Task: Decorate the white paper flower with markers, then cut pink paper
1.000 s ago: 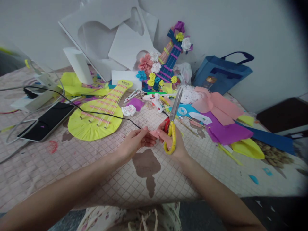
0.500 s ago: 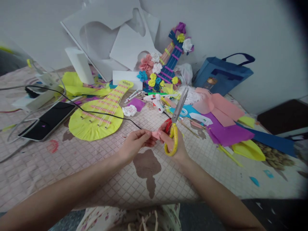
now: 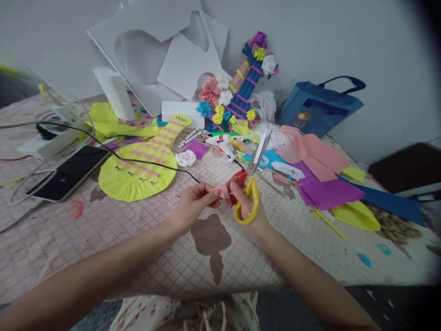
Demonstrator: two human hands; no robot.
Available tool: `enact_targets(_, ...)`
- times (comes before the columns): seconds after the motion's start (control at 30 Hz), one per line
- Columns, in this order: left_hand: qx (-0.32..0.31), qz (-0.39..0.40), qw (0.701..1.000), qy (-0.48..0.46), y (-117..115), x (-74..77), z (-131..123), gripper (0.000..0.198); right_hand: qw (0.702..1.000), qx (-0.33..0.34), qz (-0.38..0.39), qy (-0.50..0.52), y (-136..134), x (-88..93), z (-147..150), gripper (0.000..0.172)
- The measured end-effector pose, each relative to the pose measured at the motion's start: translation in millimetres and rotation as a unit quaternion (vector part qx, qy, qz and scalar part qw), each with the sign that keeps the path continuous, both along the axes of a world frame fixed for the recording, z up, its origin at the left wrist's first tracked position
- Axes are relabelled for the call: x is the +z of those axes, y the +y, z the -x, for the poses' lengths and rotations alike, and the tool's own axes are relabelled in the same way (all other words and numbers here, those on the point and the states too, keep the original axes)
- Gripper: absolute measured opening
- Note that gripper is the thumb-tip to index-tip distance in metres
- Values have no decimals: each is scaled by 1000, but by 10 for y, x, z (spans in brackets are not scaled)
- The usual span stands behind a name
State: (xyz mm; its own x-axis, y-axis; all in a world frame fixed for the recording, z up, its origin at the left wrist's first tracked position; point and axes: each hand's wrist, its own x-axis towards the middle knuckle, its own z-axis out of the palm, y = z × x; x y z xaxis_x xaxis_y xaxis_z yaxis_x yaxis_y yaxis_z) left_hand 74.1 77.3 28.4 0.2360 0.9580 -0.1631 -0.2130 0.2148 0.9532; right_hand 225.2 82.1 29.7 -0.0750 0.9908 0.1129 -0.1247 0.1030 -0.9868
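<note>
Between the fingertips of my left hand (image 3: 197,202) a small piece of pink paper (image 3: 220,191) is pinched. My right hand (image 3: 253,207) holds scissors (image 3: 251,202) with red and yellow handles, their blades pointing up and away from me. The fingertips of that hand lie close to the right end of the pink paper; whether they touch it I cannot tell. Left of my hands lies a yellow paper guitar (image 3: 138,172) with pink stripes and strings. A crumpled white paper flower (image 3: 186,158) sits beside it.
A black cable (image 3: 155,163) runs over the guitar towards my left hand. A phone (image 3: 70,174) and a power strip (image 3: 51,140) are at left. Behind are a glue gun (image 3: 223,145) and a flowered blue guitar (image 3: 245,92). Purple paper (image 3: 325,186) and a blue bag (image 3: 320,108) are at right.
The fingers of my right hand have drawn back slightly from the pink paper, so more of it shows. The scissors have tilted a little to the right. My left hand still pinches the paper.
</note>
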Motion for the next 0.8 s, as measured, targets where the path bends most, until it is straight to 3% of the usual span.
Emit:
enact_targets(0.3,13,-106,992,68,-3,0,29,26,999,-17,9,-42,-19,-25,-7,28)
enact_targets(0.8,5,-117,990,74,-22,24,13,23,998,0,-27,-48,7,-39,-53,20)
